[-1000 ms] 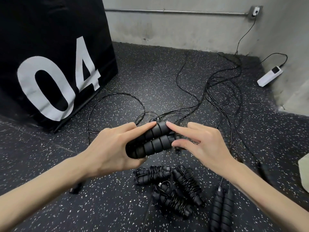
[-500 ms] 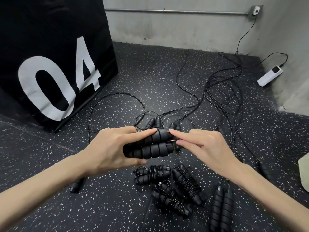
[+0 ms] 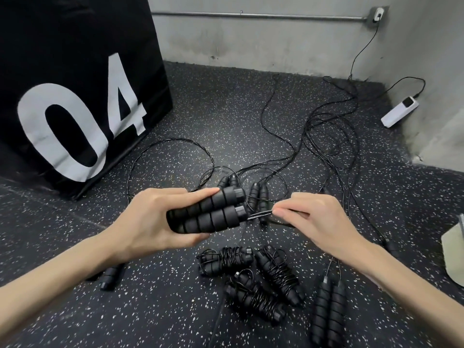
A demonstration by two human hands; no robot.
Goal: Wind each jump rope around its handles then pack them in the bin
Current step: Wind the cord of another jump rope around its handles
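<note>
Black box marked "04" stands on the speckled floor at far left. Near it, low down, a lone handle lies partly hidden under the left forearm. The left hand grips a pair of ribbed foam handles side by side, fingers curled over the top and thumb under, caps pointing right. From those caps two strands of cord run straight to the right hand, whose fingers pinch them together. Beyond the hands, two more handle pairs lie on the floor among loose loops of rope that spread toward the wall. Below the hands, three wound ropes lie in a cluster, touching each other. Just right of them, an unwound pair lies side by side under the right forearm. A white power strip sits by the right wall, and a pale object is cut off by the right edge.
</note>
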